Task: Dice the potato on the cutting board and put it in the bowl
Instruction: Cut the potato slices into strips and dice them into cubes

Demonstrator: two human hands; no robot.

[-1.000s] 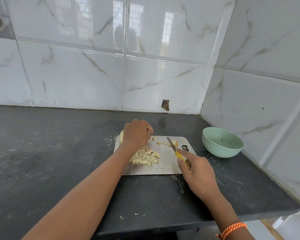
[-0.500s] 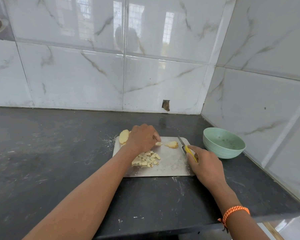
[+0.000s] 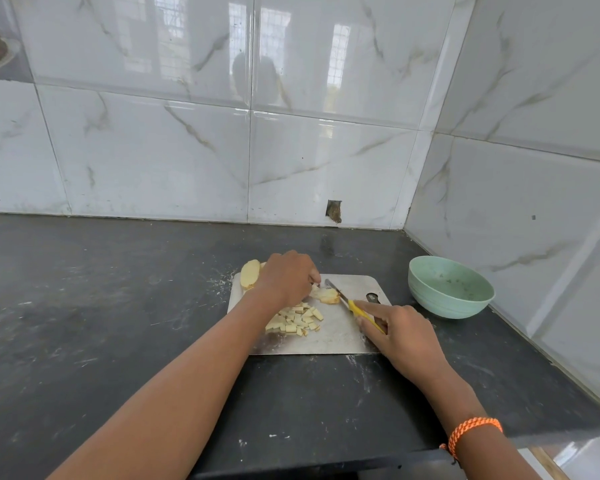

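Note:
A steel cutting board (image 3: 340, 341) lies on the dark counter. On it sits a pile of several pale potato cubes (image 3: 298, 320). My left hand (image 3: 286, 277) curls over the board's far side and holds a small potato piece (image 3: 326, 295) at its fingertips. My right hand (image 3: 400, 336) grips a yellow-handled knife (image 3: 352, 304), whose blade touches that piece. A larger potato slice (image 3: 249, 278) lies at the board's far left corner. The green bowl (image 3: 451, 291) stands to the right of the board.
Tiled walls close off the back and the right side of the dark counter (image 3: 101, 323). The counter's front edge runs near the bottom. Bare counter stretches to the left of the board. An orange cord bracelet (image 3: 473, 433) sits on my right wrist.
My right hand has brought the knife back left onto the potato piece. My left hand has shifted slightly to hold that piece. The view has moved a little.

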